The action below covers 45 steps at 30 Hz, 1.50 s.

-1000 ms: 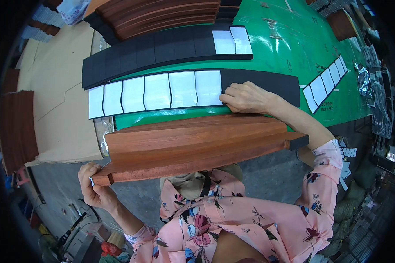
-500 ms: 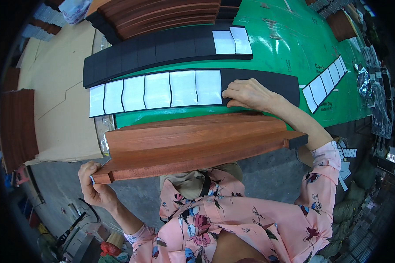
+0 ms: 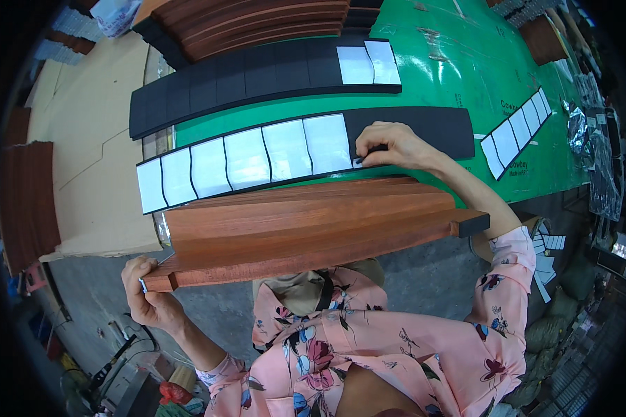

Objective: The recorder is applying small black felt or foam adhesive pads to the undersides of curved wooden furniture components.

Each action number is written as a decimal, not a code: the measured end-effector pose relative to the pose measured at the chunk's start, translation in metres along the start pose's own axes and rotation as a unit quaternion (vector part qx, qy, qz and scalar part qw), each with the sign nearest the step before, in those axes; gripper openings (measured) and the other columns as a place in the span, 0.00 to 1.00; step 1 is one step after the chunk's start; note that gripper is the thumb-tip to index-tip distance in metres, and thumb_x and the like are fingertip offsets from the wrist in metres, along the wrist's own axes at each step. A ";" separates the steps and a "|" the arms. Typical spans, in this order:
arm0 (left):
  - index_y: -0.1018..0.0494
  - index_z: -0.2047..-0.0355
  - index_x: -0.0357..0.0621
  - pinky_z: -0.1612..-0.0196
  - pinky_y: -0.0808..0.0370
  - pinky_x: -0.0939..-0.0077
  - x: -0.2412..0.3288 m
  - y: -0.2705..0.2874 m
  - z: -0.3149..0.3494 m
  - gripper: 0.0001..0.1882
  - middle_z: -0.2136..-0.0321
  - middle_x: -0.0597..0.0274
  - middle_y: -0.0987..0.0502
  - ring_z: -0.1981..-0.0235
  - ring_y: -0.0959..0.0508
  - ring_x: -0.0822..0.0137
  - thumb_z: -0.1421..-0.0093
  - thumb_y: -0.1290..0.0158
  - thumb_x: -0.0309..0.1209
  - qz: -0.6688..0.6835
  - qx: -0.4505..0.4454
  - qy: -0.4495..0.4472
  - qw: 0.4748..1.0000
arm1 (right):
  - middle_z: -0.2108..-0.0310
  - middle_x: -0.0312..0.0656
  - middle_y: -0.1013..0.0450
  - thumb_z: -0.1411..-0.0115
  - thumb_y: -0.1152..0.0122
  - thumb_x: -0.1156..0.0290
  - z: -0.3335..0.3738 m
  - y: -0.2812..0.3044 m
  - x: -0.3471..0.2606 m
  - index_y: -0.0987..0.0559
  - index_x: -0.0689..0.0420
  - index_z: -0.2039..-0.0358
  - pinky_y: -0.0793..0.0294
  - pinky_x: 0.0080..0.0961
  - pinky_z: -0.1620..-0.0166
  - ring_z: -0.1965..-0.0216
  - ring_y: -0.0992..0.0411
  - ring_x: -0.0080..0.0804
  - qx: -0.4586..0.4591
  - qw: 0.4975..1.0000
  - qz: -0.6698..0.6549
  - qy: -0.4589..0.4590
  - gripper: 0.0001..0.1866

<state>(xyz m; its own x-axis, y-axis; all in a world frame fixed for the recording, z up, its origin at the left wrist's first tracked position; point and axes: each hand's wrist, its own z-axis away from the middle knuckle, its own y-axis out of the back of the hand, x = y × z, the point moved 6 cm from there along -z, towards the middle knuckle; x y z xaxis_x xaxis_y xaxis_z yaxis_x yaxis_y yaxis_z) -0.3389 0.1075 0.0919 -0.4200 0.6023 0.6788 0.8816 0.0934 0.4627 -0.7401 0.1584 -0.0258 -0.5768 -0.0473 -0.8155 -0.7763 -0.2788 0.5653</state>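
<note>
The big green table (image 3: pixel 438 83) reached out past the long brown board (image 3: pixel 306 240) at its near edge, and a thin bit of green showed before the black strip (image 3: pixel 446 128). The left hand (image 3: pixel 148 295) gripped the board's left end. The right hand (image 3: pixel 398 146) curled at the strip's near edge, but I couldn't tell if it gripped.

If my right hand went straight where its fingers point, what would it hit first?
Probably the nearest white panel on the black strip, just left of your right hand, though the hand's height above it is hard to judge.
</note>
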 end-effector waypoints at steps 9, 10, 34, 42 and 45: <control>0.30 0.68 0.32 0.65 0.33 0.72 0.003 0.001 -0.001 0.29 0.72 0.53 0.28 0.70 0.30 0.63 0.41 0.55 0.53 -0.010 -0.005 -0.003 1.000 | 0.71 0.33 0.30 0.49 0.38 0.72 -0.001 0.011 -0.007 0.25 0.60 0.67 0.31 0.20 0.69 0.71 0.31 0.23 0.142 0.987 0.073 0.028 0.09; 0.30 0.68 0.32 0.65 0.33 0.72 0.003 0.001 -0.001 0.29 0.72 0.53 0.28 0.70 0.30 0.63 0.41 0.55 0.53 -0.010 -0.005 -0.003 1.000 | 0.71 0.33 0.30 0.49 0.38 0.72 -0.001 0.008 -0.007 0.25 0.60 0.67 0.31 0.20 0.69 0.71 0.31 0.23 0.142 0.987 0.073 0.027 0.09; 0.28 0.65 0.32 0.58 0.31 0.74 0.005 -0.006 -0.002 0.24 0.67 0.55 0.27 0.64 0.27 0.65 0.40 0.52 0.47 0.039 -0.043 0.012 0.998 | 0.65 0.44 0.33 0.53 0.39 0.77 -0.001 0.005 -0.032 0.29 0.63 0.66 0.28 0.32 0.63 0.65 0.31 0.43 0.063 0.956 0.259 0.124 0.12; 0.28 0.66 0.33 0.62 0.31 0.75 0.009 -0.003 -0.009 0.24 0.69 0.53 0.26 0.66 0.26 0.64 0.41 0.50 0.47 0.058 -0.016 0.001 0.998 | 0.66 0.46 0.29 0.47 0.42 0.73 -0.014 0.014 -0.013 0.28 0.65 0.64 0.26 0.27 0.64 0.65 0.27 0.36 0.079 0.987 0.139 -0.033 0.12; 0.27 0.67 0.33 0.61 0.31 0.75 0.010 0.002 -0.008 0.23 0.69 0.53 0.26 0.66 0.26 0.64 0.42 0.49 0.46 0.050 -0.015 0.007 0.999 | 0.62 0.47 0.28 0.42 0.47 0.69 -0.013 0.020 0.018 0.30 0.66 0.58 0.25 0.24 0.64 0.61 0.27 0.32 0.130 0.958 -0.193 -0.167 0.15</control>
<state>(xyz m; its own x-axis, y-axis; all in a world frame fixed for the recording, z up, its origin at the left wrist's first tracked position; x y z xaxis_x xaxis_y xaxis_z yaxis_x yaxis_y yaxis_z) -0.3430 0.1078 0.1045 -0.3328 0.5956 0.7311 0.9129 0.0093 0.4080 -0.7625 0.1393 -0.0308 -0.2503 0.3327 -0.9092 -0.9600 0.0365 0.2776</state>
